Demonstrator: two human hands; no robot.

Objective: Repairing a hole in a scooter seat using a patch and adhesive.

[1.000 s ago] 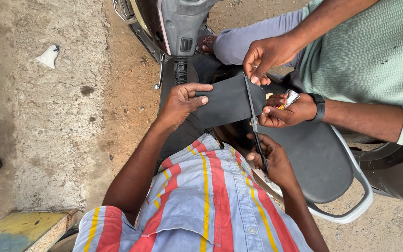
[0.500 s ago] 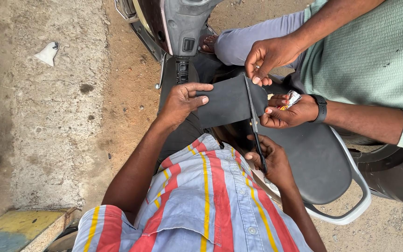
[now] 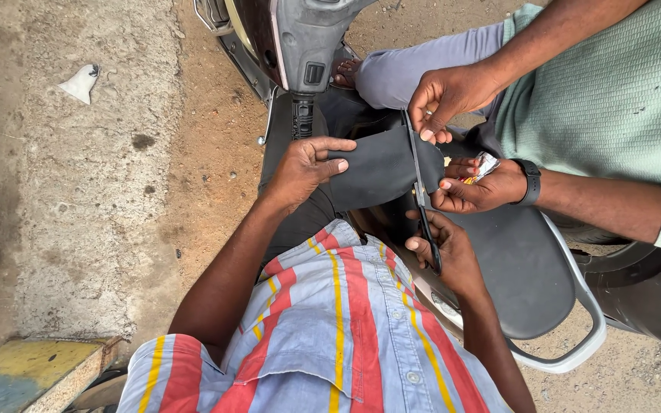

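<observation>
Black rubber sheet point(image 3: 380, 170): centre frame, over scooter seat point(image 3: 525, 279). Left hand point(image 3: 304, 170) clamped on its left edge. Right hand point(image 3: 445, 256) closed round scissors point(image 3: 421, 200), blades running up-frame across sheet's right end. Co-worker's hands point(image 3: 453, 95) pinch that end.

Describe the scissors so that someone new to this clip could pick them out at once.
Start at the dark scooter seat in the middle. Across its front a black sheet is stretched by the left hand and a co-worker's hands. The scissors are the thin black blades crossing that sheet's right edge, their handles in the right hand.
</observation>
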